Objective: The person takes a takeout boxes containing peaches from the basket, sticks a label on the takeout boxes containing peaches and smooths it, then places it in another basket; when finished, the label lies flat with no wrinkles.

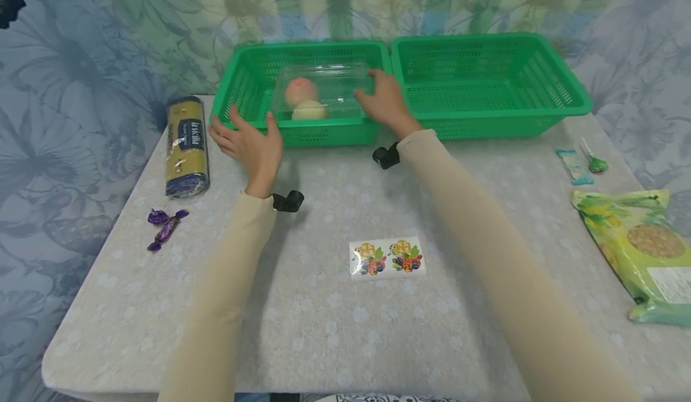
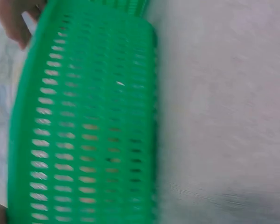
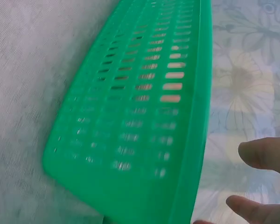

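Note:
A clear plastic container (image 1: 341, 90) sits inside the left green basket (image 1: 259, 133), with two round pale, pinkish peach-like items (image 1: 300, 92) showing at its left end. My right hand (image 1: 387, 103) is over the basket's right end, thumb and fingers apart beside the container's right edge; whether they touch it I cannot tell. In the right wrist view the fingers (image 3: 261, 154) stand spread beyond the green rim. My left hand (image 1: 249, 147) is at the basket's front left corner with its fingers spread. In the left wrist view the basket's slotted wall hides most of that hand.
A second green basket (image 1: 491, 123) adjoins on the right. Leftward lie a yellow-and-blue roll (image 1: 186, 147) and purple-wrapped candies (image 1: 166, 229). A fruit sticker sheet (image 1: 387, 258) lies centrally. Rightward are a small wrapped candy (image 1: 574, 167), a green lollipop (image 1: 597, 164) and a green-yellow bag (image 1: 642, 252).

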`<state>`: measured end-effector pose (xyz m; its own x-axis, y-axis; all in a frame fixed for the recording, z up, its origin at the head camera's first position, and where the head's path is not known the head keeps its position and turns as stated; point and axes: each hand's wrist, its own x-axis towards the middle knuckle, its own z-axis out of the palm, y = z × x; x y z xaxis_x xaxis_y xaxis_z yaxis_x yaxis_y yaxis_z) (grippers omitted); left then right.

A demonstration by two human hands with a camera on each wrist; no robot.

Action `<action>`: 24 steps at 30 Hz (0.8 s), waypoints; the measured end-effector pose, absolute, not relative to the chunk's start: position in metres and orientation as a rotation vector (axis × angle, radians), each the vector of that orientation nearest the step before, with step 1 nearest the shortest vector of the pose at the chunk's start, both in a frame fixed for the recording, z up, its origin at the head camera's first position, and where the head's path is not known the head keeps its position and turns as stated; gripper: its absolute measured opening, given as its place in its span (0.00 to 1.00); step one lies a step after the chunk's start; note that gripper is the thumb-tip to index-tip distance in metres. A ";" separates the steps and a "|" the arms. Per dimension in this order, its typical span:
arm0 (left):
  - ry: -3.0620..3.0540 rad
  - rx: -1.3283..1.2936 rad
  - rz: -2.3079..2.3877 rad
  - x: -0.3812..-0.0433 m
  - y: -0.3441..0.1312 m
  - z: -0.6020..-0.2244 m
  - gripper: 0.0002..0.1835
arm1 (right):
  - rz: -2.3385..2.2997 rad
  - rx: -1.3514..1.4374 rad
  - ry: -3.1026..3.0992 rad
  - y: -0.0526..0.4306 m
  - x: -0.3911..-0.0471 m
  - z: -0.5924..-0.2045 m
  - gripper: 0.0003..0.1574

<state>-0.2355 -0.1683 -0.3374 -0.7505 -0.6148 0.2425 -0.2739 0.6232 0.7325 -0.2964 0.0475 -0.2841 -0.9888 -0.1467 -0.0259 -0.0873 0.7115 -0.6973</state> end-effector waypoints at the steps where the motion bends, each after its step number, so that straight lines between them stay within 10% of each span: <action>1: -2.355 0.728 -0.967 -0.235 -0.170 -0.340 0.41 | -1.140 -0.177 2.810 0.045 -0.297 -0.284 0.39; 24: -2.169 0.818 -1.321 -0.237 -0.169 -0.359 0.43 | -1.025 0.164 2.805 0.006 -0.303 -0.290 0.45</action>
